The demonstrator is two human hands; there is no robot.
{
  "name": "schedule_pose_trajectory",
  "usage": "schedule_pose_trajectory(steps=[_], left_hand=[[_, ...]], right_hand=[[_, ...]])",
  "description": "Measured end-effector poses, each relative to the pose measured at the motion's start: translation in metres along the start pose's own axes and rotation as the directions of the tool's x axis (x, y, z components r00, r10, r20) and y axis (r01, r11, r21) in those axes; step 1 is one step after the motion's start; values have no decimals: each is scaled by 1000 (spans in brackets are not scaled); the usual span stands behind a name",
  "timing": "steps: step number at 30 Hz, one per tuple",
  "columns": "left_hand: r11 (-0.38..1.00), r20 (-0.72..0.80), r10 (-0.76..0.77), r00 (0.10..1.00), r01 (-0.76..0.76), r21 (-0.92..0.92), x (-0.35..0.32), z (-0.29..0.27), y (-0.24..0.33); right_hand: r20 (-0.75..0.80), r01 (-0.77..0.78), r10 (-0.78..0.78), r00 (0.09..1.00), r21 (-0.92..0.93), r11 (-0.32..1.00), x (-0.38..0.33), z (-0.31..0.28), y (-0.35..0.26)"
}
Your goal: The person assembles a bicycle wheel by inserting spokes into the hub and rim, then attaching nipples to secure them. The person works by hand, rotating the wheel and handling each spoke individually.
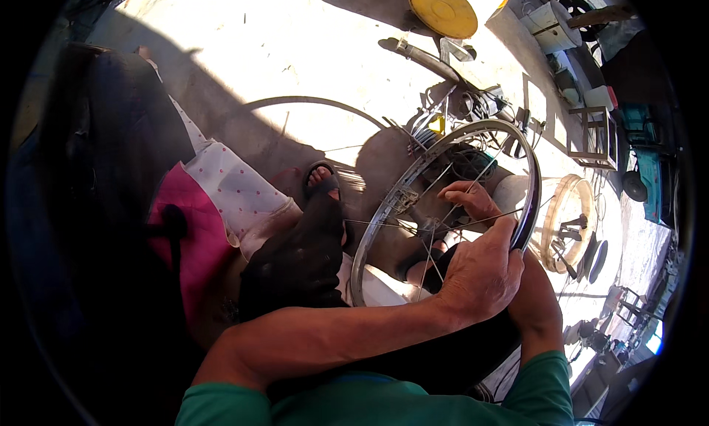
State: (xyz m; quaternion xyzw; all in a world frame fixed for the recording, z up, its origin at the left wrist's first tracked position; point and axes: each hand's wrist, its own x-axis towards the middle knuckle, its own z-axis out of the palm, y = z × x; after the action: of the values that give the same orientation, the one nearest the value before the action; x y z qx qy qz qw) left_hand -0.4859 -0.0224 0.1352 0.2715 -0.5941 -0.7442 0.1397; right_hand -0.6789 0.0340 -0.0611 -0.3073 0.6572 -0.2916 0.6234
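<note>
A bicycle wheel rim (367, 247) stands tilted in front of me, with only some thin spokes running between it and the metal hub (403, 200). My left hand (484, 272) reaches across my body and is closed round the rim's near right side. Within the rim's outline, among the spokes, is my right hand (473, 200). Its fingers are bent and pressed together; what they hold, if anything, is too small to make out.
A bundle of loose spokes (426, 130) lies on the floor beyond the rim. A yellow-lidded bucket (443, 9) is at the far side. To the right are a round tan drum (550, 230) and a metal frame (594, 139). Another person's sandaled foot (322, 178) is at left.
</note>
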Motion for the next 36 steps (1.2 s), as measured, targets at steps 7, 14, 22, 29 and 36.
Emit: schedule_pose_trajectory(steps=[7,14,22,29,36], left_hand=[[1000,-22,-1,1000,1,6,1,-8,4],[999,-4,-25,1000,24,-28,2,-7,4],[999,36,-26,999,27,-31,3,-7,3],[997,79,-69,994,72,-33,3,-9,6],[999,22,-31,999,32,-29,3,-6,3]], right_hand=[[145,25,-12,989,-89,996,21,18,18],[215,-3,33,976,-137,991,25,25,23],[155,-46,84,984,-233,971,22,31,27],[111,-51,86,990,-289,956,20,30,24],[-25,-175,176,984,-309,935,17,29,20]])
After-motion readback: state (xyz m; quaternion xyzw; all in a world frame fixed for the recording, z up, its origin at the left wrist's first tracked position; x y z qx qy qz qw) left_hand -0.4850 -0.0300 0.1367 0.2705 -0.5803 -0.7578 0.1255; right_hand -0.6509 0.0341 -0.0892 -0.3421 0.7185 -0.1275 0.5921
